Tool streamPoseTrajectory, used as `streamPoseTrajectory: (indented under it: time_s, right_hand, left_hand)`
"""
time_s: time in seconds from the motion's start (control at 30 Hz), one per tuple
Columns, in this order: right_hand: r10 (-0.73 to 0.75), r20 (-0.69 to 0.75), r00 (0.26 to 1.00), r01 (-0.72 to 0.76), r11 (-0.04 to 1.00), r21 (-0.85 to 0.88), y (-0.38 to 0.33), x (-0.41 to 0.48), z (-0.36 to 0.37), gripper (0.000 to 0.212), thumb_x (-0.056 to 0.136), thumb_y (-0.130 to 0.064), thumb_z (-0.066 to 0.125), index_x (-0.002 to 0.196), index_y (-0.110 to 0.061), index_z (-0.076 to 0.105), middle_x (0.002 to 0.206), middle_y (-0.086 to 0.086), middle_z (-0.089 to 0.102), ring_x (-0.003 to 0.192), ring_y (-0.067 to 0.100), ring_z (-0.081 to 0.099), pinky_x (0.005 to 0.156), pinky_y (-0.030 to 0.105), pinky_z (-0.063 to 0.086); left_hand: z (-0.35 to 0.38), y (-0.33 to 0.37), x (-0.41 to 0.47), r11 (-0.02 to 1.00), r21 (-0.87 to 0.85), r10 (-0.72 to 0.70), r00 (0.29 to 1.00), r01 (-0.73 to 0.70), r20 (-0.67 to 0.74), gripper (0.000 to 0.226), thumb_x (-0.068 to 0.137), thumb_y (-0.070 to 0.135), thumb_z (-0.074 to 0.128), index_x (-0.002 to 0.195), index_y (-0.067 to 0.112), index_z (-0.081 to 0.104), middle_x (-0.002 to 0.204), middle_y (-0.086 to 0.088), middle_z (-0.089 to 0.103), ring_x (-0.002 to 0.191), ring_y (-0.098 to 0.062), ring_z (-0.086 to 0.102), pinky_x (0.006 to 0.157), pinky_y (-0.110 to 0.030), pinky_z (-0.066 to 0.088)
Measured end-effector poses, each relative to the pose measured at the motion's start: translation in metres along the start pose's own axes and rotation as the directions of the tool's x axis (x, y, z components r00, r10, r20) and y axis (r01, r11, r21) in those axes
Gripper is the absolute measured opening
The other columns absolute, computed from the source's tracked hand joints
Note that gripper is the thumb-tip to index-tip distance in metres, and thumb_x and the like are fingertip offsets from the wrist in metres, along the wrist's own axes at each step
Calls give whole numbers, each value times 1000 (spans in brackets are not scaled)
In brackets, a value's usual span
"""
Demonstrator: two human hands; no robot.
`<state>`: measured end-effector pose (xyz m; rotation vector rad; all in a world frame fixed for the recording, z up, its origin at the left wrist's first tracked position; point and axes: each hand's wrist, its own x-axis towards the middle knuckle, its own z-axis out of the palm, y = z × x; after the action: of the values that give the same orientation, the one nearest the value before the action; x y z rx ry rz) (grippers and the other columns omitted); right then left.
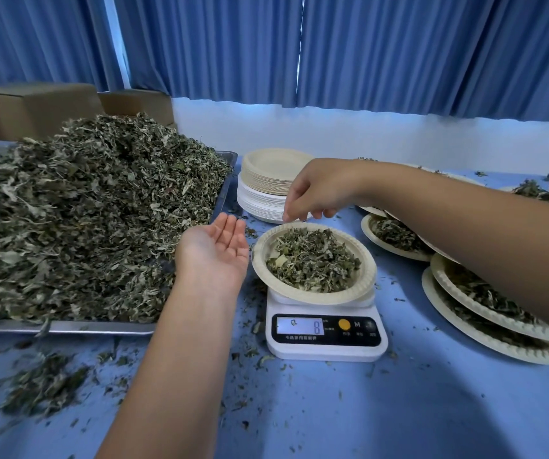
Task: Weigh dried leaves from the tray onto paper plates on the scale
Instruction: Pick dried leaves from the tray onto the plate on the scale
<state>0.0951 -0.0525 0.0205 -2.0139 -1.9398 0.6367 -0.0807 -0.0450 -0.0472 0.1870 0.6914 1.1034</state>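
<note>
Head view: on the blue counter (399, 409), the scale (326, 339) carries a paper plate (367, 270) of dried leaves (312, 258). Just left of it, the left hand (215, 251) lies palm up, fingers straight, holding nothing. The right hand (319, 190) hangs over the plate's far rim with its fingertips bunched downward; I cannot tell whether they pinch leaves. Farther left, the tray (67, 327) holds a big leaf pile (84, 210).

I find the scale (326, 336) boxed in: tray (67, 327) close on its left, plate stack (266, 183) behind, filled plates (442, 276) to its right. My left hand (215, 248) fills the tray-to-scale gap. Passage lies open from the near table (399, 409), over leaf scraps (44, 385).
</note>
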Motion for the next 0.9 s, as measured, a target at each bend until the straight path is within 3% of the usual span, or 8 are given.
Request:
streamPoseTrajectory:
  time_s: [0.2,0.33,0.4,0.5,0.77,0.9]
  right_hand:
    - [-14,87,996,22,995,-95,-4,-11,3,22,74,-40,79,92,-28,73,69,-19,67,67,-1,60,53,16,43]
    - [-30,136,990,52,986,-160,-4,-11,16,22,74,-33,81,93,-25,73,86,0,71,69,7,61,57,20,49]
    - [-43,146,988,65,987,-147,-3,-11,19,16,77,-25,80,91,-20,74,83,0,71,69,12,65,60,20,53]
    - [-58,89,994,63,996,-56,-4,-12,13,11,78,-14,78,89,-15,75,72,-8,71,62,5,68,58,14,52]
    - [-67,15,998,67,998,14,-6,-14,-3,9,78,-14,77,86,-17,75,72,-8,72,72,8,66,67,17,54]
    - [-62,30,998,62,998,0,-7,-17,0,8,79,-18,76,85,-21,74,71,-12,70,74,8,65,60,15,49]
  left_hand:
    - [-2,0,-3,997,-57,-54,999,53,0,31,99,11,31,86,6,59,86,-3,63,74,-15,63,65,-20,49]
    - [-2,0,-2,994,-83,-74,997,74,0,30,99,10,32,87,6,59,85,-2,62,73,-15,62,68,-19,49]
    - [-2,0,-3,993,-91,-77,997,77,-1,30,98,10,32,87,6,60,85,-3,63,73,-15,63,68,-19,49]
    - [-3,0,-2,992,-98,-83,997,83,5,30,99,10,32,88,6,60,85,-3,63,73,-15,63,64,-20,48]
    - [-3,3,-1,991,-105,-85,996,84,1,31,99,11,31,88,7,59,85,-2,62,74,-14,63,62,-19,46]
    - [-4,3,0,991,-104,-82,997,82,-1,31,99,11,31,88,7,60,86,-2,63,74,-14,63,60,-20,46]
